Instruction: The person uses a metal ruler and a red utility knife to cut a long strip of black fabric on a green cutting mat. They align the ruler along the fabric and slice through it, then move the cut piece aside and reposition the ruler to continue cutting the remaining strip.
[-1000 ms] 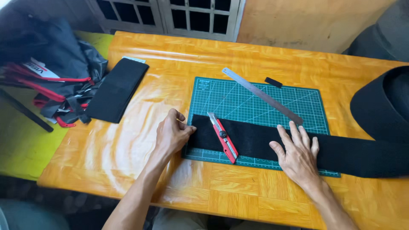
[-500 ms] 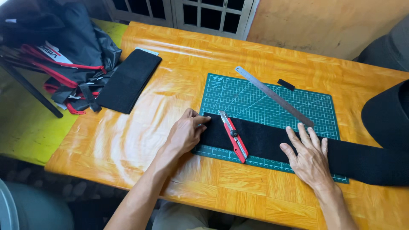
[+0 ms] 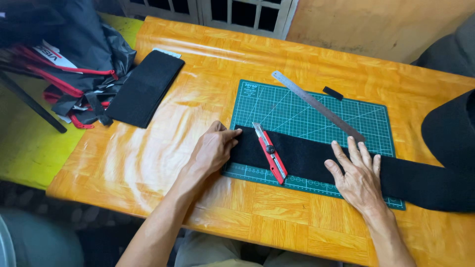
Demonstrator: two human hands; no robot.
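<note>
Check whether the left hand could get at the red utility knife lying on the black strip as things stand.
Probably yes. The left hand rests on the end of the black strip, and the red utility knife lies just beside it on that strip with nothing between them. The right hand presses the strip farther along, clear of that path.

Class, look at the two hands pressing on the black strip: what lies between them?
In the head view, a red utility knife lies on the black fabric strip between the left hand and the right hand, touching neither.
</note>
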